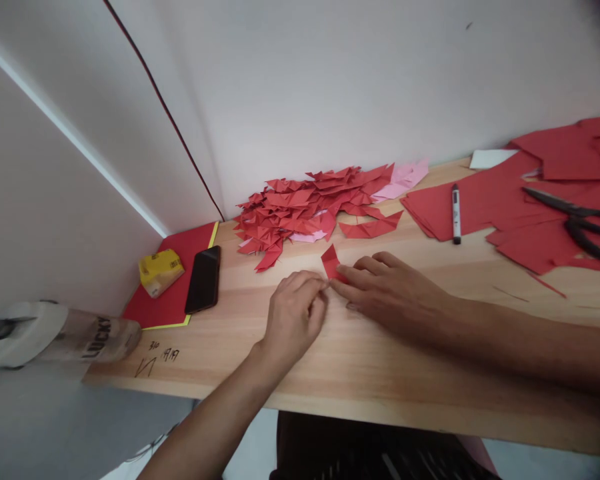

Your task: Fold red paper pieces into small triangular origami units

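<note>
A small folded piece of red paper [331,260] lies on the wooden table between my hands. My left hand [296,310] is closed, with thumb and forefinger pinched together at the paper's lower corner. My right hand [395,290] comes from the right, its fingertips holding the paper against the tabletop and covering part of it. Just beyond my hands is a large heap of folded red paper pieces [300,200], with some pink ones [405,179] among them. One folded red piece [373,227] rests at the heap's near edge.
On the right are stacked red paper sheets [480,193], a marker [456,213] and black-handled scissors [580,220]. To the left, a black phone [203,280] and a yellow packet [161,270] lie on a red pad [147,303]. A clear bottle [80,333] is at the table's left end.
</note>
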`<state>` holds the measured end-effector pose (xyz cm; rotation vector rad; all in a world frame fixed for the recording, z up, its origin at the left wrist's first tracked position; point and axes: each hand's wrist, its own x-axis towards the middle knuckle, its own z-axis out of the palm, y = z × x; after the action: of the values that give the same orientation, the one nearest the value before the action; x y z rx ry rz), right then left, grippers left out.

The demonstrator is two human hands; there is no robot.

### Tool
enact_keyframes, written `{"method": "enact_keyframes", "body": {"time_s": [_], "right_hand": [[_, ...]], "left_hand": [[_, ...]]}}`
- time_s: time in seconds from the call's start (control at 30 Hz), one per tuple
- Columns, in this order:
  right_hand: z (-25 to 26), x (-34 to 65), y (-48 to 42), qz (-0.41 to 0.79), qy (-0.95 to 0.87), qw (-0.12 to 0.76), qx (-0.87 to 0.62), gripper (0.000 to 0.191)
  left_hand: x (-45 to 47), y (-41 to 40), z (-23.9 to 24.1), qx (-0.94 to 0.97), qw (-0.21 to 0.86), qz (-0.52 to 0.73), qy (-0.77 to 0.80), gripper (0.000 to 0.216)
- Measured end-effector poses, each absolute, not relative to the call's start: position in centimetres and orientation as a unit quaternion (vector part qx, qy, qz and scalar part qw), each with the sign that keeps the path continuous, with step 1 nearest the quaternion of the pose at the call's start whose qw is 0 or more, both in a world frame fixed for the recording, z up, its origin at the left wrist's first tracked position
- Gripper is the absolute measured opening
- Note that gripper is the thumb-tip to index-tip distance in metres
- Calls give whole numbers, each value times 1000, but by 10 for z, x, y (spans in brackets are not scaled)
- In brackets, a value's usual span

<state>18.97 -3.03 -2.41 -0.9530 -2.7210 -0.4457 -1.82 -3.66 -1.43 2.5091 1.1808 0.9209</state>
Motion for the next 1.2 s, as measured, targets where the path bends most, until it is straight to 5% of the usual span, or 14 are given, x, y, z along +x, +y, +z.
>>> {"method": "enact_keyframes", "body": {"time_s": [0.17,0.4,0.53,0.63,0.93,1.2], "right_hand": [[-22,189,-29,-157,-927,107,-324,25],[-20,189,-26,-159,-929,121,-312,25],[-17,190,-25,-146,-933,107,-310,22],[-20,195,-23,-115,-937,128,-305,26],[-13,210,-15,240,-779,336,-472,27],[-5,202,-18,387,-751,269,-463,34]], "left_hand": [[-19,-23,-13,775,198,342,493,19],[-13,10,0,822,209,223,480,37],[0,21,-8,846,147,212,468,7],[5,24,-19,825,133,279,473,11],[-7,17,-8,731,247,425,473,8],[6,0,-2,743,244,434,447,6]]}}
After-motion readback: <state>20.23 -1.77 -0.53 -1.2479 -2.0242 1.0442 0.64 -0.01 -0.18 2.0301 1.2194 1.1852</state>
